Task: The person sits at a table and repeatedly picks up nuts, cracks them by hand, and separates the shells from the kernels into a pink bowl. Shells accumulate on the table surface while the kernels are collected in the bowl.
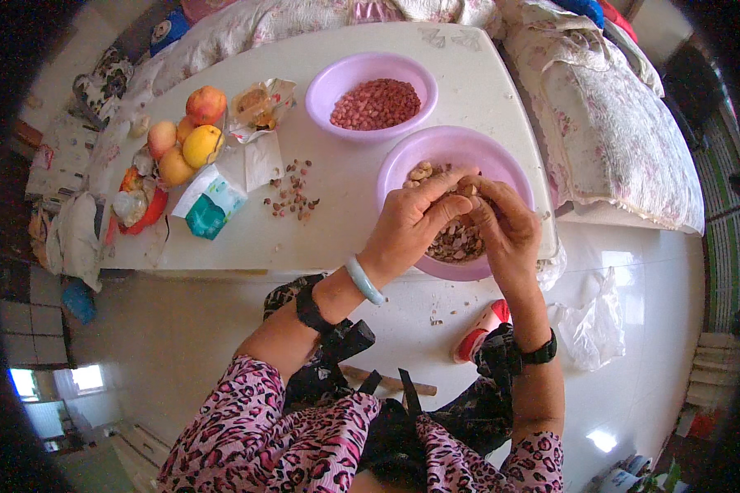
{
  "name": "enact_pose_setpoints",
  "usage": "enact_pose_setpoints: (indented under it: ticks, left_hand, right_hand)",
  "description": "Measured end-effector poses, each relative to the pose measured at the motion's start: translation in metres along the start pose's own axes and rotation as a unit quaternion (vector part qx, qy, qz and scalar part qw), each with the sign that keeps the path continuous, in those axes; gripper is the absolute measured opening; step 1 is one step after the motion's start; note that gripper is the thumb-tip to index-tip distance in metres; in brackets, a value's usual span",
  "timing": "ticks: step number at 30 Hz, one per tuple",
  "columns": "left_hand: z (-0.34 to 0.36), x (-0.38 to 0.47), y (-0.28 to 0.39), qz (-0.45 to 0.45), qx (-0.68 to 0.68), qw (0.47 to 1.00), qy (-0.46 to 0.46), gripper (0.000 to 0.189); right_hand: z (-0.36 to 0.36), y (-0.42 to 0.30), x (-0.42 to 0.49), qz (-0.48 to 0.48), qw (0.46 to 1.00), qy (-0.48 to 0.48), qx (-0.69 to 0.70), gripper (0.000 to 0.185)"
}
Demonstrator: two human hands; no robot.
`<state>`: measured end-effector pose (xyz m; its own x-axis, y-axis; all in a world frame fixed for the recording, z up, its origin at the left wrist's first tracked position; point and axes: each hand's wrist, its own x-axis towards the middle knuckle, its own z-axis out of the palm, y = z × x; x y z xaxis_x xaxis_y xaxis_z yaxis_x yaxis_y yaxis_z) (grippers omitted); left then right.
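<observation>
My left hand (416,215) and my right hand (509,222) meet fingertip to fingertip above the nearer purple plastic basin (401,161). A small peanut pod (470,190) is pinched between them, mostly hidden by the fingers. Broken peanut shells (456,241) lie in this basin, and a few whole peanuts in the shell (420,171) show at its far left side. Just behind stands a second purple plastic basin (320,92), holding a heap of shelled reddish peanuts (376,106).
Loose peanut kernels (293,191) are scattered on the white table (339,234). Left of them are a tissue pack (213,203), a napkin (263,161), an opened food wrapper (256,108) and several fruits (188,145). A white plastic bag (595,326) lies on the floor at right.
</observation>
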<state>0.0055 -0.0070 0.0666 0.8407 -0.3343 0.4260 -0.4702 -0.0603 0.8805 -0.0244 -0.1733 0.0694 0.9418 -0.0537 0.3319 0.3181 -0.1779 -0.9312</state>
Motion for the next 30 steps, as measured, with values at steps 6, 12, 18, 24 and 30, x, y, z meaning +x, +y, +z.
enact_pose_setpoints:
  ticks: [6, 12, 18, 24, 30]
  left_hand:
    - [0.004, -0.004, 0.006, -0.038, -0.007, 0.999, 0.014, 0.032]
    - [0.002, -0.001, 0.008, -0.032, -0.056, 0.998, 0.029, 0.027]
    - [-0.003, 0.001, 0.004, -0.089, 0.000, 0.996, -0.022, 0.027]
    - [0.007, -0.003, 0.006, -0.141, -0.162, 0.976, -0.021, 0.029]
    - [-0.005, 0.001, 0.007, -0.245, -0.346, 0.904, -0.053, 0.031]
  right_hand:
    - [0.002, -0.003, -0.002, -0.060, 0.995, 0.019, -0.081, 0.026]
    - [0.010, -0.001, -0.001, -0.057, 0.996, 0.048, -0.054, 0.022]
    - [0.013, -0.005, -0.001, -0.084, 0.985, 0.077, -0.131, 0.015]
    - [0.023, 0.004, -0.004, -0.032, 0.980, 0.128, -0.148, 0.014]
    - [0.007, 0.004, 0.003, 0.070, 0.990, 0.087, -0.082, 0.018]
